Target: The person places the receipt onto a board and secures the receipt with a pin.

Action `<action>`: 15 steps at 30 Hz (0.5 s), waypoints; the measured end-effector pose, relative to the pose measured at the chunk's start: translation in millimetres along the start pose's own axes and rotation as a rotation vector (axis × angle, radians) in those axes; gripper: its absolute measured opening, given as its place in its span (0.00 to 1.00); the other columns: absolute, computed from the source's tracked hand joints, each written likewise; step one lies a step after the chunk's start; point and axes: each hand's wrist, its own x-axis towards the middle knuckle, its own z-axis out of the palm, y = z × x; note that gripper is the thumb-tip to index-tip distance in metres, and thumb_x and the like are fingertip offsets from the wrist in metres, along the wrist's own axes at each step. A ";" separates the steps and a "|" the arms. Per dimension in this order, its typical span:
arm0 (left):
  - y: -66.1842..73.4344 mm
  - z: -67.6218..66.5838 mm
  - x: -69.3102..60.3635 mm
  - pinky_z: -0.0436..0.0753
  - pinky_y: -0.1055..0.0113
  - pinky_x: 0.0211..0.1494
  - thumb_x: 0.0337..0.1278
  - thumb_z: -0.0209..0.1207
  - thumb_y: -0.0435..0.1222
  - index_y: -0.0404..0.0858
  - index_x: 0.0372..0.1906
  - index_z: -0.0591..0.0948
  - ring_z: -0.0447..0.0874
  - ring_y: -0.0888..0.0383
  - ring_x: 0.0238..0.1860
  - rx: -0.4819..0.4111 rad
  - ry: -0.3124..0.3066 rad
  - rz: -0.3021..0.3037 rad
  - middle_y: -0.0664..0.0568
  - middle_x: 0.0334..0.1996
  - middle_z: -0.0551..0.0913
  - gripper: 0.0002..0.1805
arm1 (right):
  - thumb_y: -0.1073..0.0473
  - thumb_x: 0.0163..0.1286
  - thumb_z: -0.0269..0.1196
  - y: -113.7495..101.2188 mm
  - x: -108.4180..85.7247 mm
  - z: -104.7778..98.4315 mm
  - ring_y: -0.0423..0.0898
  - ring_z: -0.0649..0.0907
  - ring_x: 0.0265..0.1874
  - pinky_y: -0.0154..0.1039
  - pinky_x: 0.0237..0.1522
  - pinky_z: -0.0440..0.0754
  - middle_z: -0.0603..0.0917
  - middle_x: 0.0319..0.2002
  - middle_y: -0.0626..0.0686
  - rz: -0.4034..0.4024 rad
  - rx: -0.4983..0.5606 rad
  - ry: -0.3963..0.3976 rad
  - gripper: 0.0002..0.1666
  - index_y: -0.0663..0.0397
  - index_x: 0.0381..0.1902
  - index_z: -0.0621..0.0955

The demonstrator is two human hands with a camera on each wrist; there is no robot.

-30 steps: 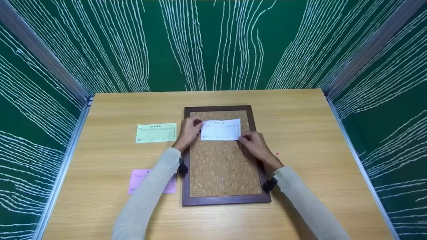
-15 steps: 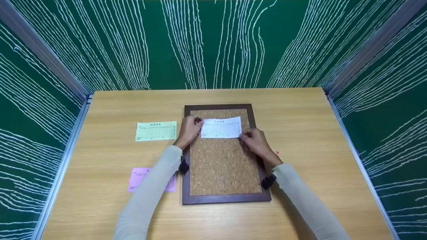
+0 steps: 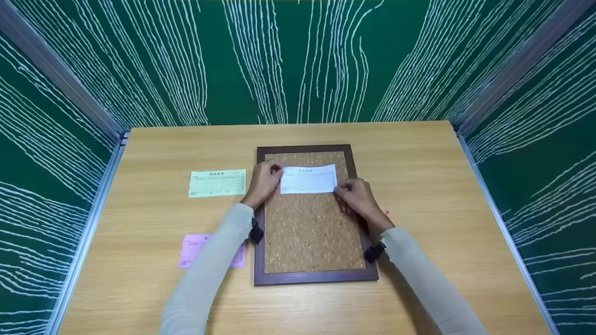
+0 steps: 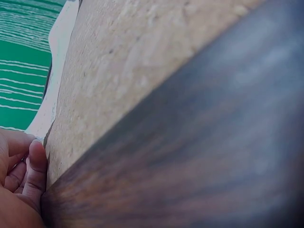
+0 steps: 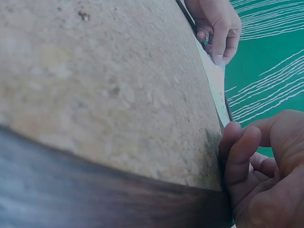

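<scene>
A white printed paper slip (image 3: 308,179) lies over the upper part of a dark-framed cork board (image 3: 312,237). My left hand (image 3: 263,182) pinches the slip's left edge, near its upper corner. My right hand (image 3: 358,197) pinches the lower right corner. In the left wrist view, thumb and finger of the left hand (image 4: 23,175) meet at the slip's edge (image 4: 59,57), above the cork. The right wrist view has the slip (image 5: 216,83) stretched between the right hand (image 5: 266,175) and the left hand (image 5: 218,23). Whether the slip touches the cork all over, I cannot tell.
Left of the board, a green printed slip (image 3: 217,183) lies on the wooden table (image 3: 139,214). Nearer me is a purple slip (image 3: 193,249), partly covered by my left sleeve. A tiny red object (image 3: 387,212) sits beside my right wrist. Green panels (image 3: 288,60) enclose the table.
</scene>
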 end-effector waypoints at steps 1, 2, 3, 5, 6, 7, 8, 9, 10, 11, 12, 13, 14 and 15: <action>-0.2 -0.3 -0.2 0.79 0.65 0.44 0.80 0.63 0.30 0.34 0.49 0.89 0.82 0.55 0.42 0.001 -0.002 0.000 0.46 0.43 0.88 0.06 | 0.65 0.77 0.63 0.0 0.1 0.2 0.42 0.78 0.10 0.31 0.11 0.74 0.83 0.18 0.54 0.007 0.000 -0.003 0.12 0.64 0.32 0.86; -0.2 -0.7 -0.5 0.79 0.65 0.44 0.80 0.63 0.30 0.34 0.49 0.89 0.82 0.55 0.42 0.002 -0.003 -0.001 0.46 0.43 0.88 0.06 | 0.65 0.77 0.63 -0.2 0.3 0.3 0.42 0.78 0.10 0.31 0.11 0.74 0.83 0.18 0.54 0.014 -0.001 -0.005 0.12 0.64 0.32 0.86; -0.4 -0.8 -0.3 0.79 0.65 0.44 0.79 0.63 0.30 0.34 0.49 0.89 0.82 0.55 0.42 0.004 -0.004 0.000 0.46 0.43 0.88 0.06 | 0.65 0.77 0.63 -0.3 0.4 0.4 0.42 0.78 0.11 0.31 0.11 0.74 0.83 0.18 0.54 0.022 -0.001 -0.006 0.12 0.64 0.32 0.87; -0.5 -0.9 -0.3 0.79 0.65 0.44 0.79 0.63 0.30 0.34 0.49 0.89 0.82 0.55 0.42 0.009 -0.005 0.003 0.46 0.43 0.88 0.06 | 0.66 0.77 0.63 -0.3 0.7 0.3 0.42 0.79 0.11 0.31 0.12 0.74 0.83 0.19 0.54 0.033 0.000 -0.004 0.11 0.64 0.32 0.87; -0.4 -1.0 -0.3 0.80 0.65 0.43 0.79 0.63 0.30 0.34 0.49 0.89 0.82 0.55 0.42 0.013 -0.004 0.005 0.46 0.43 0.88 0.06 | 0.66 0.77 0.63 -0.3 0.9 0.3 0.42 0.79 0.11 0.30 0.12 0.74 0.83 0.19 0.53 0.037 -0.003 -0.005 0.11 0.64 0.33 0.87; -0.3 -1.0 -0.3 0.80 0.65 0.44 0.79 0.63 0.30 0.34 0.49 0.89 0.82 0.55 0.42 0.017 -0.004 0.009 0.46 0.43 0.88 0.06 | 0.66 0.76 0.63 -0.3 1.0 0.4 0.42 0.79 0.11 0.31 0.12 0.75 0.83 0.19 0.54 0.039 -0.002 -0.003 0.11 0.64 0.33 0.87; -0.1 -1.0 -0.2 0.80 0.65 0.44 0.79 0.63 0.30 0.33 0.49 0.90 0.83 0.55 0.42 0.021 -0.003 0.013 0.46 0.44 0.88 0.06 | 0.66 0.76 0.63 -0.2 1.0 0.4 0.42 0.79 0.11 0.31 0.12 0.75 0.83 0.19 0.54 0.042 -0.003 0.000 0.11 0.63 0.33 0.87; -0.1 -1.0 -0.1 0.80 0.64 0.44 0.79 0.63 0.29 0.33 0.49 0.90 0.83 0.54 0.42 0.024 -0.004 0.017 0.46 0.44 0.88 0.07 | 0.65 0.76 0.64 0.0 0.9 0.4 0.42 0.79 0.11 0.31 0.12 0.75 0.83 0.19 0.54 0.046 0.000 0.003 0.11 0.63 0.33 0.88; 0.1 -1.0 -0.2 0.80 0.64 0.44 0.79 0.63 0.29 0.33 0.49 0.90 0.83 0.54 0.43 0.027 -0.004 0.022 0.45 0.44 0.87 0.07 | 0.65 0.76 0.64 0.2 0.9 0.5 0.42 0.79 0.12 0.31 0.12 0.75 0.84 0.19 0.54 0.050 0.003 0.006 0.10 0.63 0.33 0.88; 0.1 -1.0 -0.3 0.81 0.64 0.44 0.79 0.63 0.30 0.33 0.49 0.90 0.83 0.54 0.43 0.029 -0.004 0.026 0.45 0.44 0.87 0.06 | 0.65 0.76 0.64 0.4 0.7 0.5 0.42 0.79 0.12 0.31 0.12 0.74 0.84 0.19 0.54 0.052 0.004 0.008 0.10 0.63 0.34 0.88; 0.0 -0.9 -0.1 0.81 0.64 0.44 0.79 0.63 0.30 0.33 0.49 0.89 0.83 0.53 0.43 0.029 -0.004 0.029 0.45 0.44 0.87 0.06 | 0.65 0.76 0.65 0.6 0.5 0.6 0.42 0.79 0.12 0.31 0.12 0.74 0.84 0.19 0.53 0.057 0.009 0.012 0.10 0.63 0.34 0.88; -0.4 -0.6 0.1 0.81 0.63 0.44 0.79 0.63 0.29 0.33 0.48 0.89 0.83 0.53 0.43 0.032 -0.002 0.034 0.44 0.44 0.87 0.06 | 0.65 0.76 0.65 0.7 0.4 0.7 0.42 0.79 0.12 0.31 0.12 0.74 0.83 0.19 0.53 0.059 0.012 0.015 0.09 0.63 0.34 0.88; -0.5 -0.3 0.2 0.81 0.63 0.44 0.79 0.63 0.29 0.33 0.48 0.89 0.83 0.53 0.43 0.034 0.000 0.036 0.44 0.44 0.87 0.06 | 0.65 0.76 0.65 0.8 0.2 0.8 0.42 0.79 0.12 0.31 0.12 0.74 0.83 0.19 0.53 0.061 0.013 0.018 0.09 0.62 0.35 0.88; -0.7 0.0 0.1 0.81 0.63 0.44 0.79 0.63 0.29 0.33 0.48 0.89 0.83 0.53 0.43 0.038 0.002 0.037 0.45 0.44 0.87 0.06 | 0.65 0.76 0.65 1.0 0.3 1.1 0.42 0.79 0.12 0.31 0.12 0.74 0.83 0.19 0.53 0.060 0.015 0.020 0.09 0.63 0.35 0.88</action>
